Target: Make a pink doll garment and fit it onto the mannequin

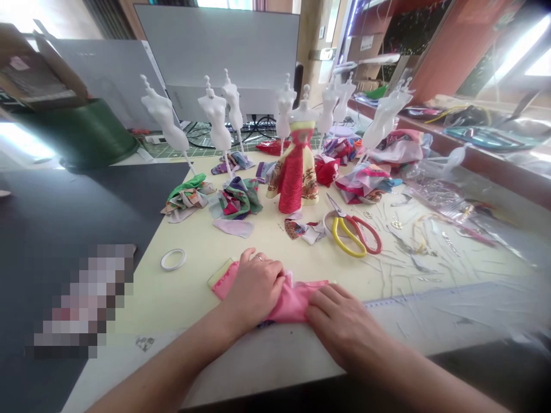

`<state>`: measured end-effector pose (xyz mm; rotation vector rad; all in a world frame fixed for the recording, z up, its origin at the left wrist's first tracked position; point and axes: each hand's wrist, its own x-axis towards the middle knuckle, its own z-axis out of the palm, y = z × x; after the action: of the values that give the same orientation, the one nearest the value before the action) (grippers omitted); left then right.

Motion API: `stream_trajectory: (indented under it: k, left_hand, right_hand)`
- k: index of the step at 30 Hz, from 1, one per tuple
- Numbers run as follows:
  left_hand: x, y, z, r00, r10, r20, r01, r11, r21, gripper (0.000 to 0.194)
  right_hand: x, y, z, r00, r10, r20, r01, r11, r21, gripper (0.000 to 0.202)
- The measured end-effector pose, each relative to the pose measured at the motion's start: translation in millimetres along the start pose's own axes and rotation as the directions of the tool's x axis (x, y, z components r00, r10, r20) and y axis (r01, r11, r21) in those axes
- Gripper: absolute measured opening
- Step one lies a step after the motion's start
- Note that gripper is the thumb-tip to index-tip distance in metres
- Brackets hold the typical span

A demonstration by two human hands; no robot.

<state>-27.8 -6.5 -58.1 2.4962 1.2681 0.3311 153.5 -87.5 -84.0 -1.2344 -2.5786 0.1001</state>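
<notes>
A pink piece of fabric (291,301) with a pale yellow edge at its left end lies on the cream board in front of me. My left hand (257,287) rests over its left part, fingers bent and closed on the cloth, a ring on one finger. At the right end, my right hand (340,315) has its fingers curled onto the same cloth. Both fingertips are partly hidden. Beyond the hands stands a mini dress form in a red and yellow dress (291,178). Scissors (353,229) with one yellow and one red handle lie to the right.
Several bare white dress forms (215,120) stand behind, with fabric scraps (239,198) around their bases. A tape roll (173,259) lies left. On the right are thread snippets, a clear ruler (413,295) and plastic bags (456,201). A monitor (219,51) stands at the back.
</notes>
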Motion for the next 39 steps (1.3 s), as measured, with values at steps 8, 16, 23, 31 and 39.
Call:
stream_trajectory:
  k: [8, 16, 23, 31, 39]
  left_hand:
    - [-1.7, -2.2, 3.4, 0.999, 0.032, -0.031, -0.031, 0.999, 0.027, 0.022]
    - [-0.4, -2.2, 4.3, 0.999, 0.037, -0.033, -0.035, 0.997, 0.065, 0.022]
    - [-0.4, -1.5, 3.9, 1.000, 0.018, -0.021, -0.016, 0.996, 0.088, 0.024]
    - [1.0, -1.1, 6.5, 0.999, 0.019, -0.026, -0.016, 0.993, 0.113, 0.025]
    - [2.1, -3.3, 7.7, 0.999, 0.020, -0.044, -0.013, 0.986, 0.164, 0.025]
  right_hand:
    - [-5.2, -2.2, 0.5, 1.000, 0.025, 0.010, -0.025, 0.998, 0.064, 0.017]
    - [9.8, 3.5, -19.5, 0.987, 0.104, 0.126, -0.129, 0.968, 0.217, 0.016]
    - [30.8, 19.0, -17.6, 0.979, 0.204, 0.028, -0.206, 0.970, 0.132, 0.019]
    - [24.2, 8.6, -7.0, 0.983, 0.176, 0.050, -0.180, 0.980, 0.083, 0.016]
    - [21.7, 3.4, -4.9, 0.987, 0.156, 0.023, -0.157, 0.987, 0.029, 0.016]
